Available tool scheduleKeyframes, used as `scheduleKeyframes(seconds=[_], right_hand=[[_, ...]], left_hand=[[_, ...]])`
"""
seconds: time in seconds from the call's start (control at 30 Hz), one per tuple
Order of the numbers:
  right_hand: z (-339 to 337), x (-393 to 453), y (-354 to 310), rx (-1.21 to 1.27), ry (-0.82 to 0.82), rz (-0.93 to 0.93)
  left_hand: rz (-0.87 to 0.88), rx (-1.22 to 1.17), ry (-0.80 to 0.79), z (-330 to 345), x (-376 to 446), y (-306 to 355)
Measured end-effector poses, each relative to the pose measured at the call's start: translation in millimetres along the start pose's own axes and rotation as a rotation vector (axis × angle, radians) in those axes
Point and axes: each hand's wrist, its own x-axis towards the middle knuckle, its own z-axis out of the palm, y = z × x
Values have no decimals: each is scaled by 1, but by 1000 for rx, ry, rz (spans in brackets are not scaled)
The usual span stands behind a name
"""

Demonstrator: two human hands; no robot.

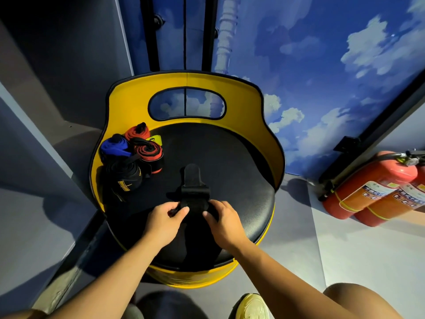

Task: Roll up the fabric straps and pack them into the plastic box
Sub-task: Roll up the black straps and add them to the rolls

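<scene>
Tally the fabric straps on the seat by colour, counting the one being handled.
Black strap held in both hands: 1, pinched by the left hand and right hand
Black rolled strap with yellow print: 1
Red-and-black rolled straps: 2
Blue rolled strap: 1
Total: 5
A yellow piece behind the rolls is too hidden to identify.

A yellow barrel chair (128,107) with a black seat cushion (230,157); two red fire extinguishers (368,187) lean by the cloud-painted wall (333,54); a pale shoe (251,307) on the floor.
</scene>
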Motion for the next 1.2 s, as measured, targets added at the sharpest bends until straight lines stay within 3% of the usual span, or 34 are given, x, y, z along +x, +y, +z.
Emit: scheduleKeyframes(seconds=[0.23,0.53,0.73,1.03,1.2], right_hand=[[5,27,-3,108,79,92],[12,38,-10,163,192,138],[9,20,-9,151,27,134],[2,14,-4,74,8,58],[2,23,-6,2,3,133]], left_hand=[[-76,69,82,7,20,-1],[-99,-94,82,11,23,7],[-140,-219,64,9,21,-8],[-206,-154,32,-1,4,6],[-299,-205,-7,-2,8,19]])
